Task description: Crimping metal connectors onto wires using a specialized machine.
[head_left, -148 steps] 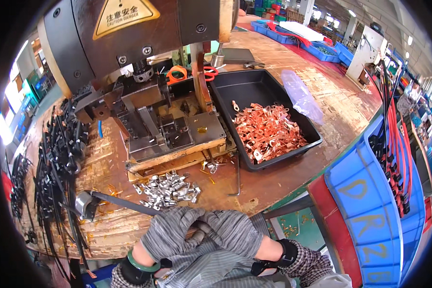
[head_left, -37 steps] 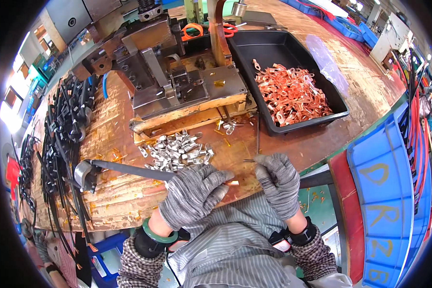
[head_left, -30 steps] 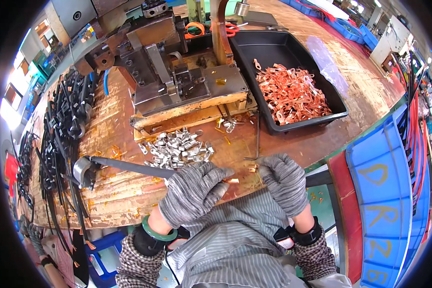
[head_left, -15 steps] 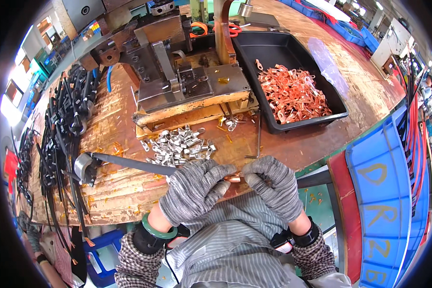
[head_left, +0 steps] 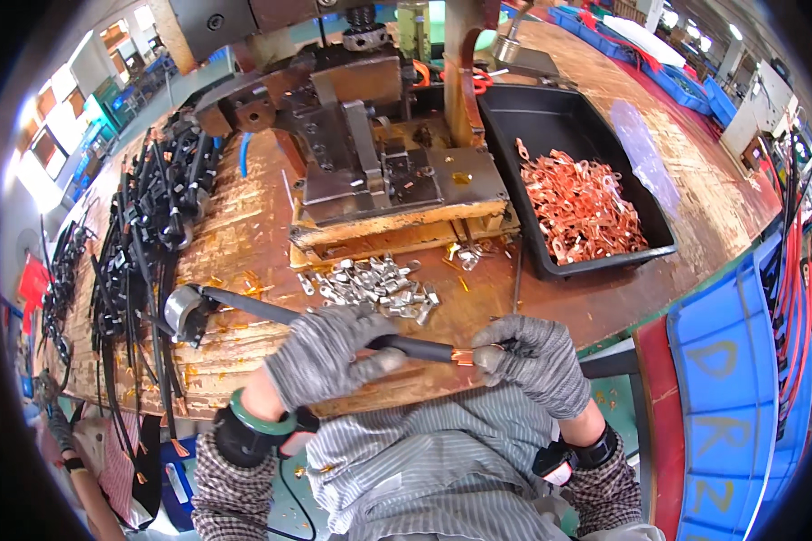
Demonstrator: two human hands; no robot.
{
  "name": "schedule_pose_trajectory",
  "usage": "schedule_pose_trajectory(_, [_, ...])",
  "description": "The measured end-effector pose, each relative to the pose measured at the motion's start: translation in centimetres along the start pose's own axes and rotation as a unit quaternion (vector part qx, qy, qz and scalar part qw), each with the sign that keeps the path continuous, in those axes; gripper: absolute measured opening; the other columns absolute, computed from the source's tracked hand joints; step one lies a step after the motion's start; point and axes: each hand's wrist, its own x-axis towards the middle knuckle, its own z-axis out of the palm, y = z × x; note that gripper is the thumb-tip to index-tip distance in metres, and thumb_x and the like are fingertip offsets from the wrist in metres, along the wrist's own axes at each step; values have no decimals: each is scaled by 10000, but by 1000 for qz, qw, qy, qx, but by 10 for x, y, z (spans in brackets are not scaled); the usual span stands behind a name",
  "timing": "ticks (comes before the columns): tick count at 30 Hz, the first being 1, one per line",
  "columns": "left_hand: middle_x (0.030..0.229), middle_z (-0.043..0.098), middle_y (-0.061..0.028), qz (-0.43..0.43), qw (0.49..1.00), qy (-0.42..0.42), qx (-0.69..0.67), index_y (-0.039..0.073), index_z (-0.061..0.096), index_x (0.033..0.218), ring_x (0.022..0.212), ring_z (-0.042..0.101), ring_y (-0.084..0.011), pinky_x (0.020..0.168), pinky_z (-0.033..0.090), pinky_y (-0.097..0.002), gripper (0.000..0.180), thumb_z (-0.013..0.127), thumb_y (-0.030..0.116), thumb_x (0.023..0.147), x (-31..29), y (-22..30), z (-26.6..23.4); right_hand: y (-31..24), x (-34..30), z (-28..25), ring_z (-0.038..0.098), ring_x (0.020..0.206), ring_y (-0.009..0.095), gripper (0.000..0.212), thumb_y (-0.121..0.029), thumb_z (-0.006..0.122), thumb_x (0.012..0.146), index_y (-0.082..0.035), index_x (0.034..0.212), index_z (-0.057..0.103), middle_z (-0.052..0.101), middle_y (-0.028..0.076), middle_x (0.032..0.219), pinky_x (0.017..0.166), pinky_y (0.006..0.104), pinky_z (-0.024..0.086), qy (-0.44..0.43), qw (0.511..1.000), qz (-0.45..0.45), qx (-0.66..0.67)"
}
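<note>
Left hand (head_left: 331, 350): gripping black cable (head_left: 421, 348)
Right hand (head_left: 539, 362): pinching at copper end (head_left: 462, 356)
Cable: running between hands, table (head_left: 244, 353) near side; probably handling stiff, light
Best hold: black length; copper end likely fraying

Light is bright and fairly even over the work, with the windows (head_left: 50, 171) far beyond the left hand (head_left: 329, 347), off to its left, burned out to white, and lamps (head_left: 735, 32) glowing far beyond the right hand (head_left: 537, 361). Both hands and the dark cable (head_left: 415, 346) between them look reasonably sharp, while the silver terminals (head_left: 370, 287) just ahead of the left hand glint hard. Fisheye distortion bows the blue bin (head_left: 740, 334) right of the right hand, and around everything a black ring hides the corners, distant details softening toward it.
</note>
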Motion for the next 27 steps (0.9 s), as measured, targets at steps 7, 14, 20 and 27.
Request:
schedule_pose_trajectory(7, [634,534,-77,-124,980,79,-134,8,607,768,595,517,-184,569,407,-310,297,624,302,809,-15,-37,-63,-22,52,17,577,610,91,165,-58,651,786,23,926,620,610,51,729,553,217,488,-52,993,-66,87])
schedule_pose_trajectory(14, [574,468,-48,-115,976,137,-122,-10,618,738,542,409,-129,511,362,-301,272,648,253,804,8,-62,-92,-49,115,20,532,560,49,161,-107,673,777,-13,907,659,624,19,720,499,187,437,-36,991,-110,72])
schedule_pose_trajectory(20, [566,453,-38,-86,988,97,-85,-7,610,736,551,387,-122,518,351,-299,289,641,269,814,16,-86,-115,-57,134,21,602,629,84,176,-92,657,791,3,940,644,641,48,767,560,208,520,-64,990,-97,81])
schedule_pose_trajectory(27, [576,467,-28,-110,986,67,-107,-11,607,745,564,373,-118,524,354,-290,288,639,265,820,27,-93,-124,-66,147,9,645,747,168,218,-56,600,827,28,1028,596,641,105,886,639,250,556,-96,985,-101,104])
